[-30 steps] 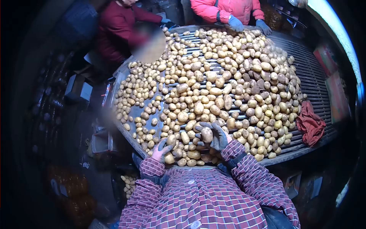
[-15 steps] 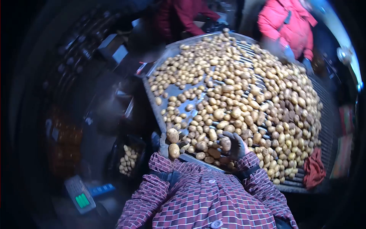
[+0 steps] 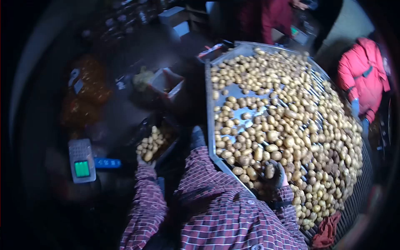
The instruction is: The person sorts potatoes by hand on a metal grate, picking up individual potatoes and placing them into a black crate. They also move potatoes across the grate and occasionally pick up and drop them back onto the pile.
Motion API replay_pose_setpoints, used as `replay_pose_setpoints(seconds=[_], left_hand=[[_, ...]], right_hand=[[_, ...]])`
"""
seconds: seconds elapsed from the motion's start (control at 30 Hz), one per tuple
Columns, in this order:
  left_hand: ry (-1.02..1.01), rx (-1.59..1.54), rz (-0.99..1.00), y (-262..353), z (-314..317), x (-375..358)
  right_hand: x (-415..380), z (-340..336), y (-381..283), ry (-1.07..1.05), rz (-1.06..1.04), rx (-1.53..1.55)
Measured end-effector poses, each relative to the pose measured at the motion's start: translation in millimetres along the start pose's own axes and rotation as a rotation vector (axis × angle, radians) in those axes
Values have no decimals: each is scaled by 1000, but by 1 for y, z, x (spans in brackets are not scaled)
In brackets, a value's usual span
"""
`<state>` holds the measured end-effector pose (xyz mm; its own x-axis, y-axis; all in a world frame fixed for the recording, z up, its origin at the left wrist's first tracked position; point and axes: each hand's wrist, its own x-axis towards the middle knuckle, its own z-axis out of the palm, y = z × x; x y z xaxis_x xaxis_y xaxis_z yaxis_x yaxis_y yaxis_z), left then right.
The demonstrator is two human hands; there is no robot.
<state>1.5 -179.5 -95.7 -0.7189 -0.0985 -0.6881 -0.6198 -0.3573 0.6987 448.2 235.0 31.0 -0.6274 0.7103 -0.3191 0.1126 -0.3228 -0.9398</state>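
My left hand (image 3: 146, 161), in a pale glove, reaches down at the near edge of a dark crate (image 3: 170, 143) holding a heap of potatoes (image 3: 152, 141). A larger potato (image 3: 148, 156) lies right at its fingers, most of which are hidden. At the near edge of the sorting table (image 3: 211, 121), my gloved right hand (image 3: 279, 174) is closed around a potato (image 3: 270, 170). Many loose potatoes (image 3: 287, 125) cover the slatted table surface around that hand.
A scale (image 3: 82, 160) with a lit green display stands at the left. An open box (image 3: 166, 82) sits beyond the crate. A red cloth (image 3: 327, 231) lies at the table's near right edge. Across the table are a person in a pink jacket (image 3: 362, 77) and one in dark red (image 3: 275, 18).
My left hand has gone from the table edge, where it had two potatoes, down left to the crate. My right hand still holds a potato, and the view has turned left.
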Motion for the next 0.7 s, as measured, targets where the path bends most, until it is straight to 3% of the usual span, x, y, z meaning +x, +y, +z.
replay_pose_setpoints(seconds=[0.03,0.07,0.1,0.13,0.2,0.23,0.3,0.37,0.43,0.5,0.53,0.57,0.63,0.67,0.7], left_hand=[[-129,201,-18,9,-6,-7],[-214,215,-153,7,-30,48],[93,430,-80,1,-9,49],[-13,391,10,-5,19,27],[-240,458,175,-20,94,-46],[-391,544,305,-32,138,-93],[-774,593,434,-69,198,-154],[-1095,975,741,-110,236,-207],[-1523,1349,987,-138,265,-252],[-1578,2007,1186,-158,277,-293],[-1588,2093,1228,-169,281,-293],[-1569,2117,1081,-173,289,-290],[-1510,1577,803,-174,281,-259],[-1413,1155,493,-195,266,-218],[-1253,982,-16,-162,274,-236]], right_hand=[[0,1,-3,13,-127,-253],[0,2,-7,32,-242,-511],[-3,6,-11,22,-8,-21],[4,-5,9,54,109,154],[0,-8,0,33,52,-120],[-6,6,-28,-21,-105,-578],[1,-1,-11,-6,220,226],[3,-10,7,104,364,398],[3,-21,26,75,245,215],[3,-33,42,14,129,40],[-12,-4,-24,133,405,409],[-9,-3,-34,159,461,331],[2,-16,-7,130,207,-239],[8,-13,-16,93,203,-462],[15,-5,-19,123,159,-538]])
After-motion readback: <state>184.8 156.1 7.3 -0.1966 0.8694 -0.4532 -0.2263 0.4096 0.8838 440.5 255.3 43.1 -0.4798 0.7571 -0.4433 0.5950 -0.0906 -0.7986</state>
